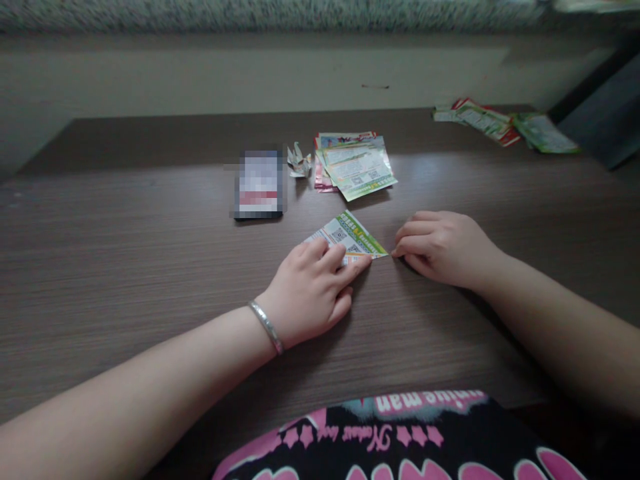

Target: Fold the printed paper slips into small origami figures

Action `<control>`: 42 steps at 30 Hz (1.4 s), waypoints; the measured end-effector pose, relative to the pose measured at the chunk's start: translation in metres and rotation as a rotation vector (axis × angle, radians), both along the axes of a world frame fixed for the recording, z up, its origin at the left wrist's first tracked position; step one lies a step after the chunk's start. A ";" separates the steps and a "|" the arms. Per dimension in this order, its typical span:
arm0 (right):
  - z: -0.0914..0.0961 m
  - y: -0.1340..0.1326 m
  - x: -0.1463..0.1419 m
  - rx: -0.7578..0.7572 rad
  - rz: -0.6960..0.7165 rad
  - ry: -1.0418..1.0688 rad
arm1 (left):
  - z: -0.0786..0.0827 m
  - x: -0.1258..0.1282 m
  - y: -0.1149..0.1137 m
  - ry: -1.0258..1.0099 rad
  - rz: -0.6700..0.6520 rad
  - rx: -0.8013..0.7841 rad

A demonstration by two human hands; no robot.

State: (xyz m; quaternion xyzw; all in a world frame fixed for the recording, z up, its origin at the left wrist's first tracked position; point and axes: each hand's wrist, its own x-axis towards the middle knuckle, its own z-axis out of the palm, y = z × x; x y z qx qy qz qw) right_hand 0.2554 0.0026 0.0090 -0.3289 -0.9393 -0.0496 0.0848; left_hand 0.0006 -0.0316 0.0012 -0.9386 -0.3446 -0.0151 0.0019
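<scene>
A printed sheet of paper [356, 235], folded to a triangle with a green border and small square codes, lies flat on the brown table. My left hand [316, 287] rests on it with fingers spread, pressing along its near edge and covering part of it. At the paper's right corner is my right hand [435, 247], its fingers curled together in a pinch. The fingertips meet the corner's tip or sit just beside it; I cannot tell whether they grip it.
Behind the paper lie a phone [259, 183] with a blurred screen, a small folded paper figure [299, 162] and a stack of printed sheets [357, 167]. More colourful papers [485, 121] are at the back right, near a dark object [600, 107]. A wall [225, 73] borders the table's far edge.
</scene>
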 end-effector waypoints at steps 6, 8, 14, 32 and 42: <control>-0.008 0.001 0.001 -0.089 0.000 0.211 | -0.001 0.001 0.000 0.005 -0.001 -0.004; -0.009 0.001 -0.001 -0.082 0.049 0.195 | -0.001 0.001 0.001 0.003 -0.004 0.003; -0.004 -0.003 -0.008 -0.002 0.109 0.061 | 0.000 0.000 0.001 -0.001 -0.012 0.004; 0.003 -0.018 -0.028 0.164 0.042 -0.198 | 0.007 0.000 0.000 -0.008 0.032 0.032; 0.001 -0.017 -0.022 0.145 0.033 -0.179 | 0.018 -0.009 0.003 0.031 -0.034 0.011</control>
